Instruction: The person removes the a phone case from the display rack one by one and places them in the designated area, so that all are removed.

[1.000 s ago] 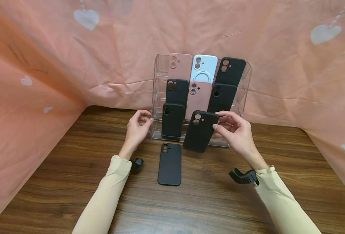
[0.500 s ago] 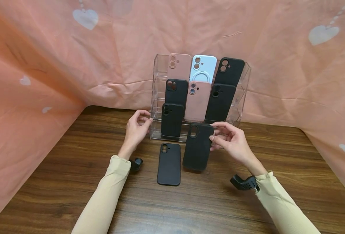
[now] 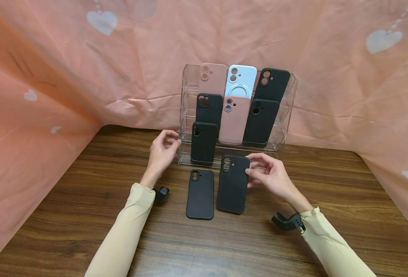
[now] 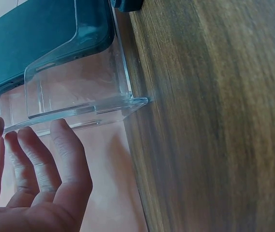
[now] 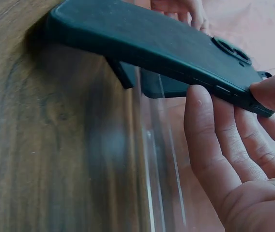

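right hand (image 3: 271, 173): bent fingers pinch the held case at its right edge, close to the far corner, thumb on top and fingertips underneath.
held case (image 3: 232, 186): black, tilted, near end low over the table (image 3: 245, 246) (whether that edge touches, i cannot tell).
flat case (image 3: 200, 194): black, lying just left of the held case, a narrow gap between their long edges.
left hand (image 3: 162, 154): thumb and bent fingers nearly together, pinching the rack at its left edge.
rack (image 3: 190, 82): clear, tiered, at the far side of the table; the front case (image 3: 204, 144) stands at left in the lowest tier, the pink case (image 3: 235, 121) one tier up.
table: spreads wide to the near side of both loose cases, and to the right past the right hand.
cloth (image 3: 148, 57): hangs close on the far side of the rack.
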Demonstrator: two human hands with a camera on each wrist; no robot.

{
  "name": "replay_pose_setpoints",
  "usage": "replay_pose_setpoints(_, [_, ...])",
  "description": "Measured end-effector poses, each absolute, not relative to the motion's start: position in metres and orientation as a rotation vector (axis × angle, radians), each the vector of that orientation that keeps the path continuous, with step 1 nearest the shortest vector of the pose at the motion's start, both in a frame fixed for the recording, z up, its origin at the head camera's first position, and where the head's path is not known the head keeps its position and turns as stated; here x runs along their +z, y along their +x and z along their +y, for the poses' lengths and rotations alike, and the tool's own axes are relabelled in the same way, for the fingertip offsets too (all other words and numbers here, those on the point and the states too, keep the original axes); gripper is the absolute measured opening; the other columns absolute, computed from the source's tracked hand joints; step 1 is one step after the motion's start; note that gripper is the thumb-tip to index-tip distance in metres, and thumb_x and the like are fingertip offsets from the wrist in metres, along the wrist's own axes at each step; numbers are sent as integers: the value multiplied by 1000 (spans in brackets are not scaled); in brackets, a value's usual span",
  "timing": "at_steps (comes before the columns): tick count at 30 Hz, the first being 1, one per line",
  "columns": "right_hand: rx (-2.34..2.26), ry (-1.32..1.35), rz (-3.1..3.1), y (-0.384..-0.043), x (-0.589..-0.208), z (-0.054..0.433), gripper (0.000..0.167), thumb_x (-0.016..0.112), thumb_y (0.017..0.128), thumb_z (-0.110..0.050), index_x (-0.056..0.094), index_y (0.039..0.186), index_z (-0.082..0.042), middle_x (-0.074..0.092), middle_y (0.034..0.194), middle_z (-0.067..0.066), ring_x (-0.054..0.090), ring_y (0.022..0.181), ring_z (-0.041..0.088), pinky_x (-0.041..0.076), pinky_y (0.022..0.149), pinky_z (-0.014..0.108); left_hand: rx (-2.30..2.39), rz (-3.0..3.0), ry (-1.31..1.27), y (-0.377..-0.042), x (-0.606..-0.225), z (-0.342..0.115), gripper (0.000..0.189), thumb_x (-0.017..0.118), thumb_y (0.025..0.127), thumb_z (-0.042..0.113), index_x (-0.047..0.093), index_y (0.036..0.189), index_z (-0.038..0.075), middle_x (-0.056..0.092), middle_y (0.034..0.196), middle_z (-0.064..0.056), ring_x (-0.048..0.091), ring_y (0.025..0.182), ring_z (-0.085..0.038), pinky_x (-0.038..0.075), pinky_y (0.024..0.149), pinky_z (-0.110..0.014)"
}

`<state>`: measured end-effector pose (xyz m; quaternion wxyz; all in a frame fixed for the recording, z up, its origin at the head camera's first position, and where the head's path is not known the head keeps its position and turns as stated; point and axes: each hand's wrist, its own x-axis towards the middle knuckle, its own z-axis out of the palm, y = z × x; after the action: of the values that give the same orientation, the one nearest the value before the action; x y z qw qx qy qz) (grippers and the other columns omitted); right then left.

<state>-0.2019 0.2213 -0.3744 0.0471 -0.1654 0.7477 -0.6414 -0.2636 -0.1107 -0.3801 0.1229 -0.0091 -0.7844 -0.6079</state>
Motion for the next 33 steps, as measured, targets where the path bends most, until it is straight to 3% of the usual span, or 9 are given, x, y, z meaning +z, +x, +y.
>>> replay_pose_setpoints(7, [-1915, -482, 2274, -203, -382, 218, 44, 65, 92, 8, 50, 134, 9, 70, 97, -1, 74, 79, 10, 64, 66, 50, -1774, -2292, -22, -264, -381, -111, 19, 68, 96, 16, 65, 115, 12, 69, 93, -8, 71, 79, -31, 59, 59, -27])
replay_pose_setpoints(14, [-1866, -443, 2305, -206, -386, 215, 51, 63, 92, 10, 49, 141, 7, 67, 101, 2, 73, 84, 7, 65, 70, 48, -1774, -2292, -22, -264, -380, -111, 20, 68, 96, 16, 65, 115, 12, 69, 95, -9, 70, 79, -29, 58, 59, -23])
replay_pose_setpoints(20, [-1853, -451, 2330, -206, -393, 213, 59, 67, 88, 13, 49, 144, 4, 60, 100, 10, 73, 84, 6, 66, 71, 44, -1776, -2287, -21, -263, -381, -112, 20, 68, 96, 15, 65, 116, 11, 69, 96, -11, 72, 83, -33, 62, 64, -35])
replay_pose_setpoints(23, [-1849, -449, 2336, -206, -397, 212, 61, 66, 87, 14, 49, 145, 3, 58, 102, 13, 73, 85, 5, 66, 70, 41, -1777, -2288, -24, -263, -381, -112, 20, 68, 96, 15, 65, 116, 11, 69, 96, -11, 72, 83, -34, 62, 64, -36])
replay_pose_setpoints(28, [-1794, -428, 2359, -205, -399, 210, 61, 66, 88, 14, 49, 145, 3, 59, 110, 24, 72, 85, 4, 66, 70, 37, -1783, -2288, -22, -263, -381, -112, 20, 68, 96, 15, 65, 116, 11, 69, 94, -9, 72, 83, -34, 63, 66, -38])
replay_pose_setpoints(33, [-1744, -403, 2356, -204, -402, 210, 56, 66, 89, 12, 51, 143, 5, 57, 113, 24, 71, 87, 4, 66, 71, 37, -1787, -2283, -24, -263, -380, -111, 20, 68, 96, 15, 65, 116, 11, 68, 94, -8, 71, 81, -35, 63, 68, -45])
